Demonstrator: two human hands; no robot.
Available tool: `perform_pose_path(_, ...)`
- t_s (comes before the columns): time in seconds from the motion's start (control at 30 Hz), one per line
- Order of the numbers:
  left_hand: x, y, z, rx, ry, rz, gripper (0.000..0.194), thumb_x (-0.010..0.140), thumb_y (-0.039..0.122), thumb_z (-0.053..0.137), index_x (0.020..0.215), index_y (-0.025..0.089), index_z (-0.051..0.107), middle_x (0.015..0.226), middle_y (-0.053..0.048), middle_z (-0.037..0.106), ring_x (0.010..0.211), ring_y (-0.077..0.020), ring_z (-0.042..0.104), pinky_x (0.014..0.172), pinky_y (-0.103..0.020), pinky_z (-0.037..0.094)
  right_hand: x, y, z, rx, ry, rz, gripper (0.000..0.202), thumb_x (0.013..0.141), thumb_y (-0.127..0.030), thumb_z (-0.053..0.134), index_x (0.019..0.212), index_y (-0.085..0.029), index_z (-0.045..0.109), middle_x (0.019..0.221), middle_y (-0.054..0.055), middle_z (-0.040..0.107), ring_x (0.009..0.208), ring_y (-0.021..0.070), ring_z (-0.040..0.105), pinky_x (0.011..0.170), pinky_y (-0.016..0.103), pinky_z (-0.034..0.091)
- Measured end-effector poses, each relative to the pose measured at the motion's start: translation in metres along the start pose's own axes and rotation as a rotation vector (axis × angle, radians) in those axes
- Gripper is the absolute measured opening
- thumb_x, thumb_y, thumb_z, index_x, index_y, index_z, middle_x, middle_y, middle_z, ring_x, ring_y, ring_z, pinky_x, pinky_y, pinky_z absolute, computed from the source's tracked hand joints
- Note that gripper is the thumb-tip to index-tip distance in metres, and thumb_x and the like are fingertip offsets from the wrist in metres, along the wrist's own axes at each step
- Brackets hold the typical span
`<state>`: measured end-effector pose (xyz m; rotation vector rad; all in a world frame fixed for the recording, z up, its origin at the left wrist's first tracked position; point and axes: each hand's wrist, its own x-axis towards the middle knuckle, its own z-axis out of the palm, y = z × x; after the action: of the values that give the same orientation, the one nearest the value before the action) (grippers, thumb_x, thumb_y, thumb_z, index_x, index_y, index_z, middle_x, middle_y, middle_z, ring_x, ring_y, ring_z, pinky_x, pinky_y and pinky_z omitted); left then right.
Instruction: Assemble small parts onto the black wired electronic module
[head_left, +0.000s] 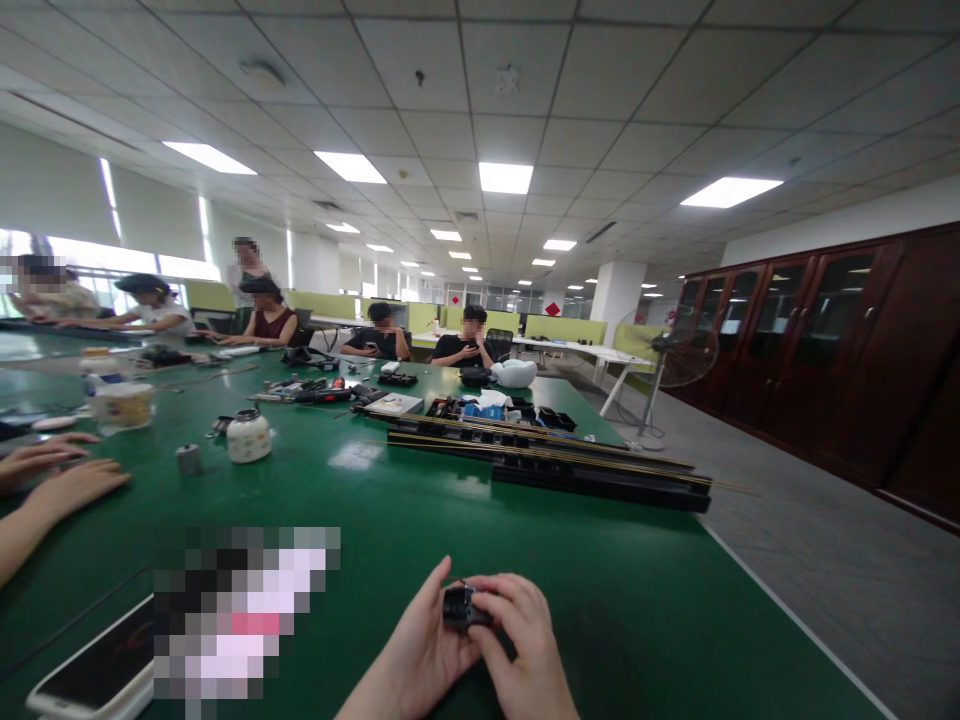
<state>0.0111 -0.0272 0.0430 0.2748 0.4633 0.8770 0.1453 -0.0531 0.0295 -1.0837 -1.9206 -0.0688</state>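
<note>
A small black plastic part (459,606), hollow on the side facing me, sits between my two hands above the green table; its exact kind I cannot make out. My left hand (424,645) cradles it from the left and below, with the thumb raised beside it. From the right, the thumb and fingers of my right hand (521,635) close on its edge and partly cover it. To the left of my hands lies a phone (94,655) in a pale case, beside a blurred-out patch.
Long black rails (600,485) with thin brass-coloured rods lie across the green table (360,520). A round white jar (249,437), a grey cylinder (189,460) and a tub (122,407) stand left. A co-worker's hands (71,490) rest at the left edge. Several people sit beyond.
</note>
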Motion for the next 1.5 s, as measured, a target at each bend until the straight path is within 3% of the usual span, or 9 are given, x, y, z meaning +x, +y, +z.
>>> perform_pose_path(0.27, 0.0015, -0.0037, -0.0001, 0.000, 0.056, 0.018, 0.026, 0.079, 0.035, 0.050, 0.072, 0.011, 0.056, 0.062, -0.006, 0.064, 0.054, -0.0121, 0.060, 0.052, -0.021, 0.044, -0.0001, 0.0004, -0.0001, -0.061, -0.146, 0.053, 0.023, 0.073, -0.017, 0.059, 0.092, -0.030, 0.060, 0.105, 0.000, 0.063, 0.101, 0.0233, 0.053, 0.089, 0.043, 0.040)
perform_pose_path(0.53, 0.0035, -0.0034, -0.0035, 0.025, 0.041, -0.007, 0.029, 0.079, 0.038, 0.049, 0.074, 0.010, 0.056, 0.064, -0.007, 0.065, 0.058, -0.0140, 0.062, 0.056, -0.023, 0.047, 0.0004, 0.0002, -0.0001, 0.011, -0.131, 0.081, 0.027, 0.068, -0.016, 0.061, 0.091, -0.030, 0.062, 0.101, 0.001, 0.064, 0.097, 0.0231, 0.056, 0.085, 0.041, 0.044)
perform_pose_path(0.87, 0.0014, 0.0020, -0.0021, 0.077, 0.069, -0.004, 0.031, 0.073, 0.044, 0.054, 0.081, 0.014, 0.057, 0.071, -0.008, 0.067, 0.068, -0.0204, 0.065, 0.053, -0.023, 0.044, -0.0021, -0.0004, 0.0012, 0.078, -0.069, 0.113, 0.038, 0.069, -0.014, 0.057, 0.105, -0.028, 0.056, 0.106, 0.003, 0.062, 0.101, 0.0205, 0.055, 0.087, 0.036, 0.045)
perform_pose_path(1.1, -0.0021, 0.0034, 0.0010, 0.095, 0.078, -0.025, 0.035, 0.070, 0.047, 0.057, 0.084, 0.015, 0.056, 0.070, -0.005, 0.066, 0.057, -0.0183, 0.063, 0.052, -0.024, 0.043, -0.0051, 0.0033, 0.0046, 0.082, -0.073, 0.106, 0.034, 0.073, -0.016, 0.056, 0.105, -0.027, 0.053, 0.107, 0.002, 0.061, 0.101, 0.0196, 0.054, 0.089, 0.036, 0.044)
perform_pose_path(1.5, 0.0003, 0.0036, -0.0006, 0.092, 0.073, -0.005, 0.037, 0.071, 0.048, 0.054, 0.085, 0.014, 0.055, 0.069, -0.005, 0.066, 0.056, -0.0185, 0.062, 0.051, -0.023, 0.042, -0.0056, 0.0027, 0.0050, 0.093, -0.059, 0.118, 0.038, 0.070, -0.012, 0.058, 0.106, -0.027, 0.053, 0.106, 0.003, 0.060, 0.101, 0.0203, 0.054, 0.089, 0.036, 0.043)
